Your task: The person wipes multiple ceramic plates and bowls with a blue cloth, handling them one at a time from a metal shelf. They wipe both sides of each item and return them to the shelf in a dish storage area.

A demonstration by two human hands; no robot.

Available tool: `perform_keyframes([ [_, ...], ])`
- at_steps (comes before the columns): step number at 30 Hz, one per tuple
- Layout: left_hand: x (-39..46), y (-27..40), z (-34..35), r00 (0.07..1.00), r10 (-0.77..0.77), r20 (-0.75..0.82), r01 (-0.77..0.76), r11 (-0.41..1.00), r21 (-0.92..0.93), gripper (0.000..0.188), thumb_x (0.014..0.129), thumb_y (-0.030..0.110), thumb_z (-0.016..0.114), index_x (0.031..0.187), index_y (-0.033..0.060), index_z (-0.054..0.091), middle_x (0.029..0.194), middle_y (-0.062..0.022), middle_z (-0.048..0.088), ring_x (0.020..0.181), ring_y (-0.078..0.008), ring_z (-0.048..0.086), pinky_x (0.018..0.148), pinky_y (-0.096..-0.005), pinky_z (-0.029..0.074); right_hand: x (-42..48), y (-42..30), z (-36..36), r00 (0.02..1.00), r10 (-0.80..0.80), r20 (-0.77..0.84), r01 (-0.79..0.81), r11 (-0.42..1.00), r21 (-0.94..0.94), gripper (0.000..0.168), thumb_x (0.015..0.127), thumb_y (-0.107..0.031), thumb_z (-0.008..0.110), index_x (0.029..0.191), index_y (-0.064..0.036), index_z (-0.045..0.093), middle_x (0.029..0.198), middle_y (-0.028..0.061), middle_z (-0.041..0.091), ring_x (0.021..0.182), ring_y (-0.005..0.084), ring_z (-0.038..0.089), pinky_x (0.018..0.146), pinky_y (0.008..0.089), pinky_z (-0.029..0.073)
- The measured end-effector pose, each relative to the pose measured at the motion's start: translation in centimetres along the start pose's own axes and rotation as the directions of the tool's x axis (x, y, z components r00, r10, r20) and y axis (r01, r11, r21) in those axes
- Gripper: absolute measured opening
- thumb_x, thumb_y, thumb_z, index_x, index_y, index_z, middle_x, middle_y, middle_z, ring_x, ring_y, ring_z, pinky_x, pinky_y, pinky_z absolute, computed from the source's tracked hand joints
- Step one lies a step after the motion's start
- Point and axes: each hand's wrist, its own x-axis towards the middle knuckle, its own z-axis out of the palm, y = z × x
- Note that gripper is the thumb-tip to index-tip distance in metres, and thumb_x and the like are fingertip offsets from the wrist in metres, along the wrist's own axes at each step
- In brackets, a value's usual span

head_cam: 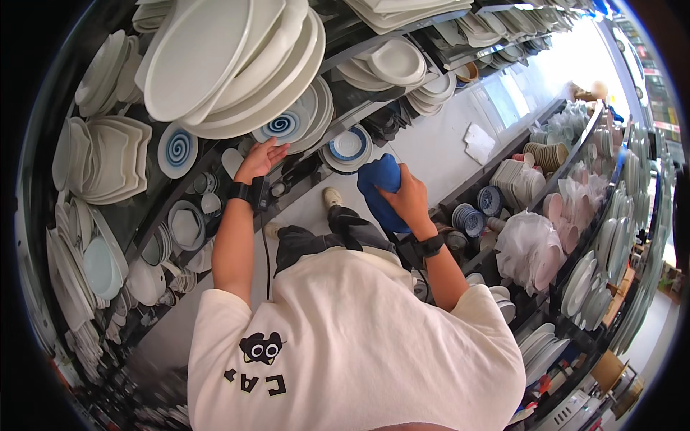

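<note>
My left hand (262, 159) is at the front edge of a dark shelf, palm partly turned up and fingers apart. Its fingertips are at the rim of a white plate with a blue spiral (281, 124); whether they touch it I cannot tell. That plate leans against a stack of round white plates (322, 116). Above it, large white oval platters (200, 59) lean in a row. A bunched blue cloth (384, 188) is gripped in my right hand (411, 198), held over the aisle. Below the shelf, a blue-rimmed plate (347, 145) lies on a pile of plates.
Another spiral plate (178, 150) and square-cornered white dishes (110, 156) stand to the left. Across the tiled aisle (431, 137), shelves hold blue-patterned bowls (470, 221) and plastic-wrapped pink dishes (531, 250). A white foam piece (479, 143) lies on the floor. A cable (267, 253) hangs from my left wrist.
</note>
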Motion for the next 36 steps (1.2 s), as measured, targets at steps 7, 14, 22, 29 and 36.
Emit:
perform_keyframes([
  [7, 3.6, 0.3, -1.2, 0.995, -0.071, -0.069, 0.073, 0.997, 0.016, 0.022, 0.099, 0.019, 0.058, 0.113, 0.0036, 0.051, 0.115, -0.0218, 0.066, 0.104, -0.0273, 0.068, 0.089, -0.0367, 0.057, -1.2, 0.9, -0.4, 0.997, 0.082, -0.011, -0.082, 0.997, 0.001, 0.042, 0.074, -0.025, 0.078, 0.102, -0.005, 0.054, 0.084, 0.0203, 0.068, 0.080, 0.0408, 0.066, 0.069, 0.0461, 0.052],
  [14, 5.3, 0.8, -1.9, 0.981, -0.057, -0.183, 0.103, 0.962, 0.253, 0.033, 0.099, 0.026, 0.059, 0.119, 0.0014, 0.052, 0.103, -0.0195, 0.069, 0.091, -0.0259, 0.071, 0.078, -0.0398, 0.060, -1.5, 0.9, -0.3, 0.995, 0.099, 0.018, -0.099, 0.995, 0.002, 0.043, 0.075, -0.026, 0.078, 0.103, -0.005, 0.053, 0.086, 0.0201, 0.067, 0.082, 0.0409, 0.065, 0.069, 0.0462, 0.052],
  [22, 6.1, 1.9, -1.5, 0.923, 0.049, -0.381, 0.204, 0.779, 0.594, 0.051, 0.089, 0.048, 0.068, 0.116, 0.0064, 0.057, 0.081, -0.0071, 0.068, 0.067, -0.0169, 0.067, 0.062, -0.0326, 0.058, -1.4, 1.4, 0.1, 0.995, 0.094, 0.031, -0.095, 0.995, 0.007, 0.047, 0.076, -0.031, 0.079, 0.104, -0.003, 0.054, 0.083, 0.0223, 0.067, 0.081, 0.0429, 0.065, 0.070, 0.0470, 0.051],
  [29, 7.5, 2.2, -3.0, 0.922, 0.066, -0.382, 0.251, 0.649, 0.718, 0.052, 0.086, 0.058, 0.064, 0.112, 0.0131, 0.060, 0.068, -0.0026, 0.062, 0.056, -0.0117, 0.060, 0.051, -0.0260, 0.049, -1.4, 1.0, -0.2, 0.994, 0.104, 0.040, -0.104, 0.995, -0.005, 0.045, 0.076, -0.029, 0.079, 0.104, -0.003, 0.055, 0.085, 0.0223, 0.067, 0.082, 0.0423, 0.065, 0.071, 0.0468, 0.051],
  [36, 6.3, 2.3, -1.7, 0.905, 0.169, -0.391, 0.233, 0.571, 0.787, 0.045, 0.095, 0.049, 0.056, 0.116, 0.0100, 0.049, 0.059, -0.0026, 0.055, 0.044, -0.0095, 0.049, 0.039, -0.0265, 0.041, -1.3, 0.6, 0.0, 0.993, 0.094, 0.066, -0.092, 0.995, -0.028, 0.044, 0.076, -0.026, 0.079, 0.105, -0.004, 0.054, 0.087, 0.0222, 0.067, 0.082, 0.0418, 0.065, 0.070, 0.0472, 0.051],
])
